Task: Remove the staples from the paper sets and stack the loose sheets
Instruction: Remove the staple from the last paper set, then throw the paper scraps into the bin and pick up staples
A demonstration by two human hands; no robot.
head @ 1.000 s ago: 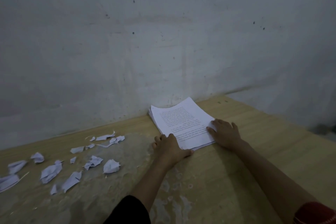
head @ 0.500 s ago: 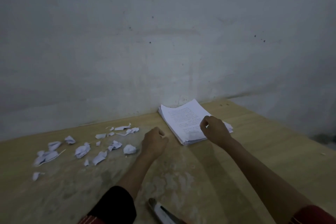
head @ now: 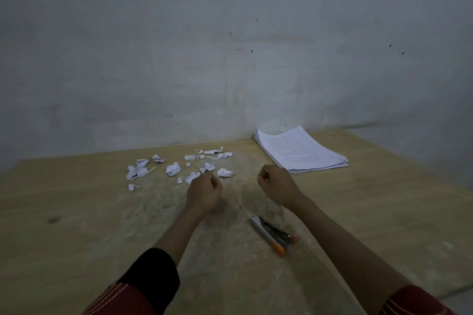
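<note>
Head view: both my left hand (head: pixel 204 193) and right hand (head: pixel 275 186) are fisted, empty; a careless sweep could scatter the paper stack (head: pixel 300 152) at one o'clock.

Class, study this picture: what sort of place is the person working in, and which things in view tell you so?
Probably a plain, dim workroom or storeroom: a bare wooden table pushed against a stained grey plaster wall, holding only a stack of printed white sheets, torn white paper scraps and an orange-tipped staple tool.

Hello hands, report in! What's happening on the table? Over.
Left hand and right hand curled shut, holding nothing visible. Paper stack lies by the wall, untouched. Staple remover lies nearby. Nothing blocking.
</note>
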